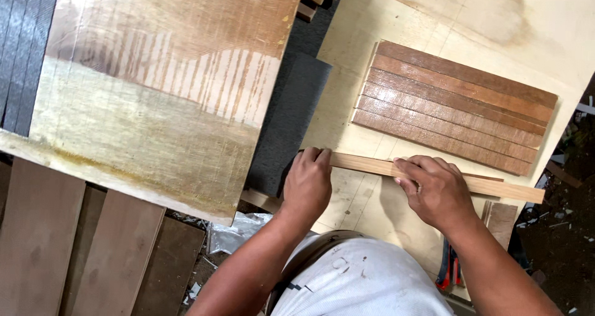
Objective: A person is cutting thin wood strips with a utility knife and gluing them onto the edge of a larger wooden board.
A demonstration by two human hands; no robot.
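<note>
A long thin strip of light wood [496, 187] lies across a pale plywood worktop [427, 12]. My left hand [308, 183] is closed over the strip's left end. My right hand [434, 189] presses down on its middle, fingers curled over the top. Just beyond the strip, several reddish-brown wooden slats [455, 105] lie side by side in a flat row on the same worktop.
A large worn plywood board [161, 80] fills the left. Dark grey sheets [288, 124] lie between it and the worktop. Brown planks [74, 248] rest lower left. A red-handled tool [449, 271] and a small wood offcut [499, 220] sit near my right arm.
</note>
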